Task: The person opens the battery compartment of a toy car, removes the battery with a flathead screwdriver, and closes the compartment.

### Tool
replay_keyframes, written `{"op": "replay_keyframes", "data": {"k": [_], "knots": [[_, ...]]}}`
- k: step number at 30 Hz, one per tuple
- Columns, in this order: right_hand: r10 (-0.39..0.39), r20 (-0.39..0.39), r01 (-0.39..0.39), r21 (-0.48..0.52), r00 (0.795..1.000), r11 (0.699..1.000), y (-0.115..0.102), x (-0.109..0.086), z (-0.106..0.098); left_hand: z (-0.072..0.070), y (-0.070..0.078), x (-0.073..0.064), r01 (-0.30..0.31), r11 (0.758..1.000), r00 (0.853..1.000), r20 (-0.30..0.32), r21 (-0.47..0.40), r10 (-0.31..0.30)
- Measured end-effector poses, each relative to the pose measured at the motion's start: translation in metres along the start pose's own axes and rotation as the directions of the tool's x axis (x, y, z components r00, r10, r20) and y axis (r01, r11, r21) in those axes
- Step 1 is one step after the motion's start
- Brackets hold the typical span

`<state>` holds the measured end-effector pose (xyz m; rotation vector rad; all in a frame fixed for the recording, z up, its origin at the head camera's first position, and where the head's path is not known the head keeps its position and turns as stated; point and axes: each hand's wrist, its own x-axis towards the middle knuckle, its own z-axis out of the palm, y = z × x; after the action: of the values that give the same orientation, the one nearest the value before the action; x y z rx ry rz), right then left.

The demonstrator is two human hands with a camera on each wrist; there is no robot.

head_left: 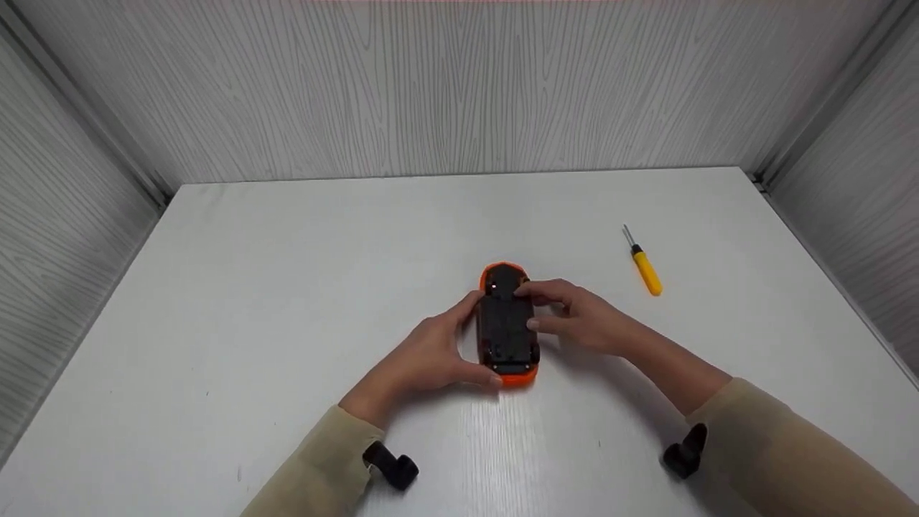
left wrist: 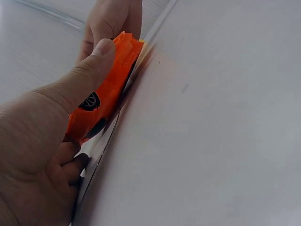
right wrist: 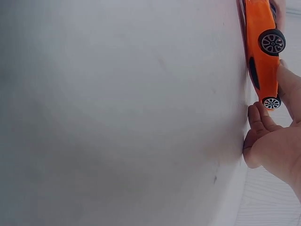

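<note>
In the head view, an orange toy car (head_left: pixel 506 327) lies upside down on the white table (head_left: pixel 251 287), its black underside facing up and its length running away from the person. The left hand (head_left: pixel 431 359) grips it from the left, thumb at the near end and fingers along the side. The right hand (head_left: pixel 585 316) touches the car from the right, one finger on the underside and the thumb at the edge; whether it grasps the car or only rests there, I cannot tell. A yellow-handled screwdriver (head_left: pixel 646 273) lies beyond the right hand, well apart from the car, its shaft pointing away. Wood-grained panels (head_left: pixel 459 86) stand at the back and both sides. A black device (head_left: pixel 391 467) is at the left sleeve (head_left: pixel 316 459), another at the right.

In the left wrist view, the left thumb covers part of the orange body above a dark wheel (left wrist: pixel 89 101); the car hides part of the right hand behind it.

In the right wrist view, two spoked wheels show on the car's side, the right hand's fingers just beside the smaller-looking one. The frame's edge cuts off the hand.
</note>
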<state>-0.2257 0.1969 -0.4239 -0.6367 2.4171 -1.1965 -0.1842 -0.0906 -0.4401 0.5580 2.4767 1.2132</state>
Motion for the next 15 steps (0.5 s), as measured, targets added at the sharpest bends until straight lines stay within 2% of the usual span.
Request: {"op": "replay_keyframes", "data": {"k": [15], "knots": [[-0.013,-0.021,0.013,0.02,1.0,1.0,0.0001,0.001,0.0023,0.0013,-0.0026,-0.001,-0.046,0.999,0.999,-0.022,-0.013,0.046]]}}
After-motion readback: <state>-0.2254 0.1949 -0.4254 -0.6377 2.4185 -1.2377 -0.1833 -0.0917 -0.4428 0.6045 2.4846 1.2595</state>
